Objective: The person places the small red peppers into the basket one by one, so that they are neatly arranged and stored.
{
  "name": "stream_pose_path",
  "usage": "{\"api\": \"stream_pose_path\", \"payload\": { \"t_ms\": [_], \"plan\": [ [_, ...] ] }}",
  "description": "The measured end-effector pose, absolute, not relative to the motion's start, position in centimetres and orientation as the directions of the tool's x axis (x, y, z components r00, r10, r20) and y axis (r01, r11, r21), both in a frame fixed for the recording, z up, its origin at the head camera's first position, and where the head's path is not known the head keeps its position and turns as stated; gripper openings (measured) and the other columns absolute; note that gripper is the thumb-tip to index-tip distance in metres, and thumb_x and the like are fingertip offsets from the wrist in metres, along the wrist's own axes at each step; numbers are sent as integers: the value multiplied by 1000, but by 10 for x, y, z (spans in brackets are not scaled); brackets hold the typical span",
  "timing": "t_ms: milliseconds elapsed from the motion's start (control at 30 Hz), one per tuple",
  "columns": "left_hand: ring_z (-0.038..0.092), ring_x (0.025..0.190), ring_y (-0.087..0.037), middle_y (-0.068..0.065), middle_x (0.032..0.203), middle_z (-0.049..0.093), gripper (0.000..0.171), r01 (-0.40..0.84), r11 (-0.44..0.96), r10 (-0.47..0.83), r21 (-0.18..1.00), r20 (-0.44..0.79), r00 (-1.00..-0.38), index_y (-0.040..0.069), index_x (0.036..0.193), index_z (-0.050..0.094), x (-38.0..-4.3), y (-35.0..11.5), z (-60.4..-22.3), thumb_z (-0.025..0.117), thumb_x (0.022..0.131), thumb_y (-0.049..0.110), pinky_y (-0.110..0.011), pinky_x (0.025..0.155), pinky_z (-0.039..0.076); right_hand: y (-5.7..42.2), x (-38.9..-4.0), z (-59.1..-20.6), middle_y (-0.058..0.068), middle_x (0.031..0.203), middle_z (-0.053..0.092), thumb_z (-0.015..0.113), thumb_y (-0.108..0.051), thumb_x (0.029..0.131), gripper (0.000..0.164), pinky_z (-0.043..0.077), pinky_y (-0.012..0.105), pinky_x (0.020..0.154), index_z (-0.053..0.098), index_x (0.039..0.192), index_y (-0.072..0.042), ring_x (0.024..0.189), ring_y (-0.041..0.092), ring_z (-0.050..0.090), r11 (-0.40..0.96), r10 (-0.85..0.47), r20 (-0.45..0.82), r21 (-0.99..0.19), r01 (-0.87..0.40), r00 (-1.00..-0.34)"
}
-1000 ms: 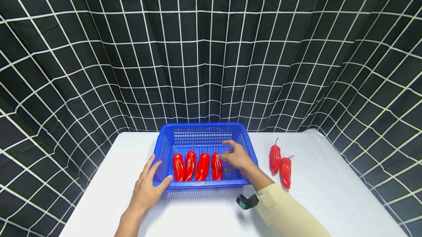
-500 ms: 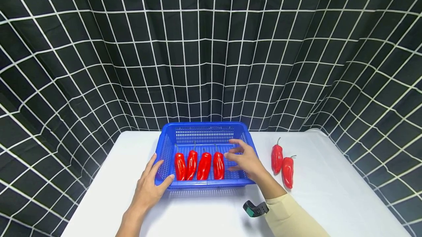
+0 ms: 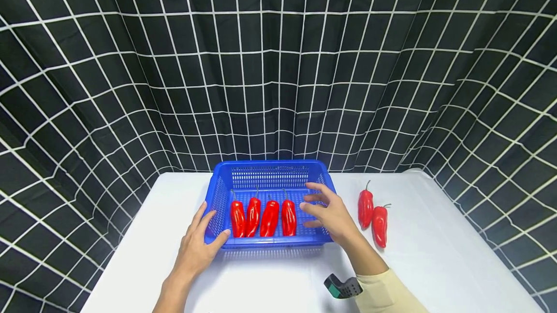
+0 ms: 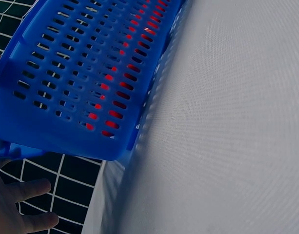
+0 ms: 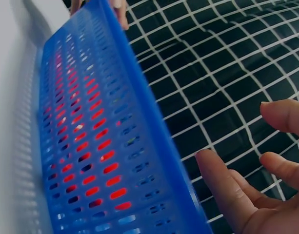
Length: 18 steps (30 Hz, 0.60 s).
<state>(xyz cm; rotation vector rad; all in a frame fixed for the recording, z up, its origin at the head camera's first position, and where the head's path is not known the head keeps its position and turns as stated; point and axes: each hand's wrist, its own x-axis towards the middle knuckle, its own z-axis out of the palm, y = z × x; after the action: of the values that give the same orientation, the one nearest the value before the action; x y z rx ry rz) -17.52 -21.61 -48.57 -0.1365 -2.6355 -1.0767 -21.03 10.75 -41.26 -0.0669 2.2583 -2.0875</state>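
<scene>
A blue perforated plastic basket stands on the white table. Several red peppers lie side by side in its left and middle parts, stems pointing away; the rightmost is this pepper. My left hand is at the front left corner, its thumb on the rim and its fingers spread along the left side. Over the basket's right part hovers my right hand, fingers spread and holding nothing, a small gap from the rightmost pepper. In the right wrist view, the right fingers stand apart above the rim.
Two more red peppers lie on the table right of the basket, one farther back and one nearer. A black grid-patterned cloth hangs behind and at both sides. A dark wrist device is at the right wrist.
My right hand was touching the rightmost pepper; it has moved right, away from it, with the fingers spread. The left hand stays at the basket corner. The peppers keep their places.
</scene>
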Motion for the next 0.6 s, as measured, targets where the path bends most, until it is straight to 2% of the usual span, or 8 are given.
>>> {"api": "stream_pose_path", "payload": {
  "t_ms": [467, 600],
  "plan": [
    [27, 137, -42, -7, 158, 21, 72, 198, 712, -24, 674, 305, -952, 6, 141, 47, -175, -217, -486, 67, 87, 48, -65, 102, 27, 117, -176, -391, 20, 124, 54, 75, -12, 85, 60, 56, 49, 67, 49, 138, -19, 107, 35, 62, -7, -82, 67, -998, -66, -994],
    [27, 137, -43, -7, 158, 21, 72, 196, 712, -24, 674, 302, -953, 6, 142, 47, -175, -217, -486, 67, 87, 48, -65, 102, 27, 122, -166, -388, 20, 124, 53, 73, -8, 86, 58, 56, 51, 67, 49, 138, -17, 105, 34, 62, -49, -76, 89, -995, -85, -993]
  ]
}}
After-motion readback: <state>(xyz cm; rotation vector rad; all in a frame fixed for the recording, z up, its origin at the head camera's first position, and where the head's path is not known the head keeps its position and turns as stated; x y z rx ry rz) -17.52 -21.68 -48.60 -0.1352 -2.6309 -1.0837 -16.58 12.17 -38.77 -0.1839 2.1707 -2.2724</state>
